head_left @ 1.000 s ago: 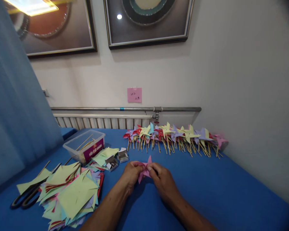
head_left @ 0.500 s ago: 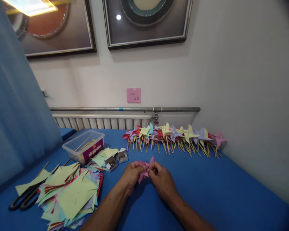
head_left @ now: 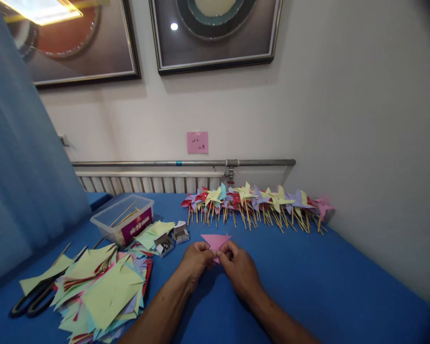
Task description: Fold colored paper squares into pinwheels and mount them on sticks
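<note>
Both of my hands meet over the blue table (head_left: pixel 326 282) and pinch a pink folded paper piece (head_left: pixel 215 240). My left hand (head_left: pixel 195 260) grips its left side and my right hand (head_left: pixel 238 267) grips its right side, fingertips nearly touching. A flat pink flap sticks up behind my fingers; the lower part of the paper is hidden by them.
A row of finished paper pinwheels on sticks (head_left: pixel 254 203) lies along the wall. A pile of cut coloured paper (head_left: pixel 103 286), black scissors (head_left: pixel 28 301), a clear tub with sticks (head_left: pixel 123 220) and two small open pin boxes (head_left: pixel 172 239) sit to the left.
The pink paper's pointed tips have flattened into one broad flap standing above my fingers. My hands stayed in nearly the same place.
</note>
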A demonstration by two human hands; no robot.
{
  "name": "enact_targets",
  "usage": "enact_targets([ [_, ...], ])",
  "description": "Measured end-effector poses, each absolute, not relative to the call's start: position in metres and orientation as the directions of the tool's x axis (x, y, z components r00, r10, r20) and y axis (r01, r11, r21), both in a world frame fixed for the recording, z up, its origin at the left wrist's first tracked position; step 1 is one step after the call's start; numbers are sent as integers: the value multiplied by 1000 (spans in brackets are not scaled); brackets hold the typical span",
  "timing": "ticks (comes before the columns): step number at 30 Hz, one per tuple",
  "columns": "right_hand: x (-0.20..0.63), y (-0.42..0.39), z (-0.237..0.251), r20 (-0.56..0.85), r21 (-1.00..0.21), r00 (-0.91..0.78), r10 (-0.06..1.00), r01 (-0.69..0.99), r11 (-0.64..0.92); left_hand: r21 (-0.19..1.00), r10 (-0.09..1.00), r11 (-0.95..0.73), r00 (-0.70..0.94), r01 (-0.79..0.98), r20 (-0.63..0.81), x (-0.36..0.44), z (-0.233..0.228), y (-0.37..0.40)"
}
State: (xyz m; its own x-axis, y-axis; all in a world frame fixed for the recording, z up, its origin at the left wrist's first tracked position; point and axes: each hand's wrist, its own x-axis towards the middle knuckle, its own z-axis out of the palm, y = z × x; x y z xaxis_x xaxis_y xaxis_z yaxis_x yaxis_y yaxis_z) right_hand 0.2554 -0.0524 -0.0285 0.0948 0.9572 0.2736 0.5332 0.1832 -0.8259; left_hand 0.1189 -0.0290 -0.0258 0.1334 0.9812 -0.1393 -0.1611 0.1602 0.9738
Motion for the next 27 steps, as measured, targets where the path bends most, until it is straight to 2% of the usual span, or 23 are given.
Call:
enact_targets([
  [3,262,-50,-25,326,-845,167,930,493,207,978,984,152,118,-146,-135,118,-24,-29],
  [6,276,-42,-24,427,-858,297,854,430,279,983,982,156,126,-102,-142,115,-21,-31],
  [7,281,-39,-24,436,-860,273,858,408,307,984,981,159,129,-86,-147,115,-20,-32],
  [12,290,-27,-29,335,-929,129,933,212,304,986,972,165,172,-34,-157,111,-17,-34],
  [15,285,-26,-32,218,-976,63,974,19,217,987,965,159,212,-12,-153,110,-15,-34],
  [17,280,-28,-32,164,-985,1,986,-52,164,987,960,162,234,-10,-155,109,-14,-34],
  [23,274,-38,-29,124,-988,-144,982,70,135,985,945,171,285,-5,-162,107,-15,-32],
  [27,274,-38,-31,107,-981,-172,979,143,132,986,944,166,287,0,-159,106,-18,-31],
])
